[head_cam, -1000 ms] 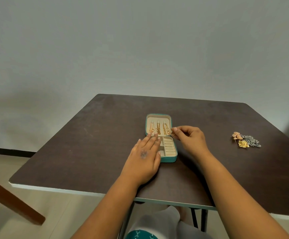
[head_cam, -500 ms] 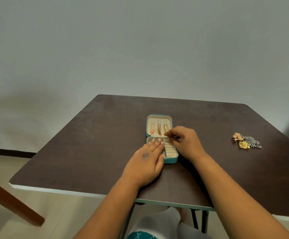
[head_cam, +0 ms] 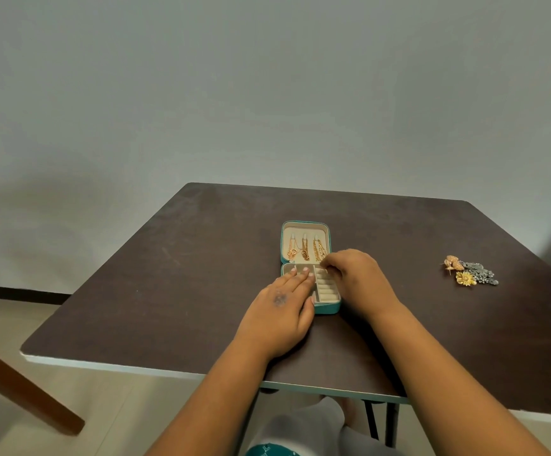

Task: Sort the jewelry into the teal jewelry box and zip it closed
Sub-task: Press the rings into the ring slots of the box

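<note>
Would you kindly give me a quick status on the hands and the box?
Left hand flat on open teal jewelry box. Right hand pinched at ring rolls, contents unclear. Small brooch pile unsorted, far right. Nothing obstructing.

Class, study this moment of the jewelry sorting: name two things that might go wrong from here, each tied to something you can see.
1. The gold chains hang loose in the open lid; they may tangle or catch when the teal jewelry box closes.
2. The loose earrings lie far off on the table, beyond the right hand; zipping now would probably leave them out.
</note>
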